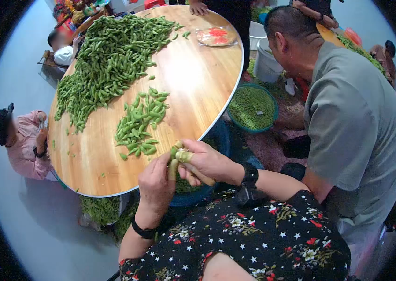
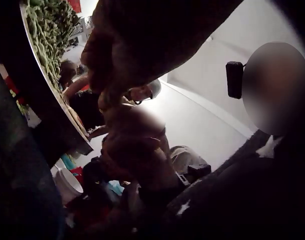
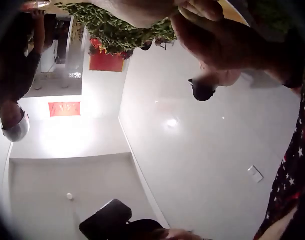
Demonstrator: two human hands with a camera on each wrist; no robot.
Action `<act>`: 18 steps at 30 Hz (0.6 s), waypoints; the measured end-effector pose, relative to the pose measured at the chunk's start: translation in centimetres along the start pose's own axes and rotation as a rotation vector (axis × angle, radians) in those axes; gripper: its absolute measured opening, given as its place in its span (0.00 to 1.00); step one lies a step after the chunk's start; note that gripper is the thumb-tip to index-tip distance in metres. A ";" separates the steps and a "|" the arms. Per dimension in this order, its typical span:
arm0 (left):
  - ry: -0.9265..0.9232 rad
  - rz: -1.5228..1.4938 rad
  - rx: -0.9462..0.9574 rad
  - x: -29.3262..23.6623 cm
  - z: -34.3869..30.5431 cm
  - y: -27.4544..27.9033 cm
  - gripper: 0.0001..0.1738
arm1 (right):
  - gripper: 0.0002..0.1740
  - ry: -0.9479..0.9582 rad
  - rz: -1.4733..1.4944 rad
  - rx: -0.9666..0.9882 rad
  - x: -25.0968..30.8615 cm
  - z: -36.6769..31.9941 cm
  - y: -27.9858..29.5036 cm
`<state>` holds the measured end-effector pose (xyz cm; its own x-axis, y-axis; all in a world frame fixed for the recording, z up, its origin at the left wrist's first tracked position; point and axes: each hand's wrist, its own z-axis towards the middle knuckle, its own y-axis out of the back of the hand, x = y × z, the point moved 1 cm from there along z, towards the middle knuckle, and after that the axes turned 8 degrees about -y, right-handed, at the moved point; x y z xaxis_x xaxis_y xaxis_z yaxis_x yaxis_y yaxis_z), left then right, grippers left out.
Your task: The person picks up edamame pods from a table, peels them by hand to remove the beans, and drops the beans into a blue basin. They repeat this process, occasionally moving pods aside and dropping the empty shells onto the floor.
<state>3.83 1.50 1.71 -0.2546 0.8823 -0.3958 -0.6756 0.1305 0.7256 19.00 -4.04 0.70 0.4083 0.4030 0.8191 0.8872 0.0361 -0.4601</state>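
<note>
Just off the table's near edge, my two hands meet over a green soybean pod (image 1: 173, 152). My left hand (image 1: 155, 181) pinches it from the left, thumb and fingertips together. From the right, my right hand (image 1: 207, 163) holds the same pod between thumb and curled fingers. Pale yellowish coverings (image 1: 185, 156) show on some fingertips. A small pile of pods (image 1: 141, 122) lies on the table right beyond the hands. The left wrist view is dark, with the left hand (image 2: 137, 45) above the right hand. The fingers hide most of the held pod.
A large heap of pods (image 1: 113, 56) covers the far left of the round wooden table (image 1: 193, 98). Below the hands stands a blue tub (image 1: 193, 193), partly hidden. A basin of shelled beans (image 1: 252, 107) is at right, beside a seated person (image 1: 352, 122).
</note>
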 end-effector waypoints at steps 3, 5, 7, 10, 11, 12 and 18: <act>-0.041 -0.026 -0.079 0.7 -0.4 -0.1 0.17 | 0.11 0.016 -0.069 -0.015 0.1 0.5 -0.5; -0.053 -0.015 -0.121 1.0 -0.7 -0.8 0.17 | 0.11 0.006 -0.076 -0.018 -0.2 0.8 -0.4; 0.031 -0.019 -0.108 1.2 -1.2 -1.3 0.15 | 0.10 -0.022 -0.131 -0.060 -0.3 1.1 -0.1; 0.062 -0.040 -0.104 1.4 -1.7 -2.0 0.12 | 0.10 -0.022 -0.121 -0.043 0.2 0.8 -0.4; 0.049 -0.013 -0.115 1.4 -1.6 -2.0 0.11 | 0.10 -0.032 -0.119 -0.038 0.3 0.7 -0.4; 0.052 -0.011 -0.118 1.4 -1.6 -2.0 0.11 | 0.10 -0.032 -0.133 -0.037 0.4 0.7 -0.4; 0.269 -0.232 -0.172 1.2 -0.9 -1.7 0.06 | 0.09 -0.028 -0.085 0.000 -0.3 1.2 0.2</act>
<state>4.04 1.93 -0.49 -0.2378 0.6854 -0.6883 -0.8371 0.2149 0.5032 18.83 -3.04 -0.08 0.3257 0.4239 0.8451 0.9183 0.0708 -0.3894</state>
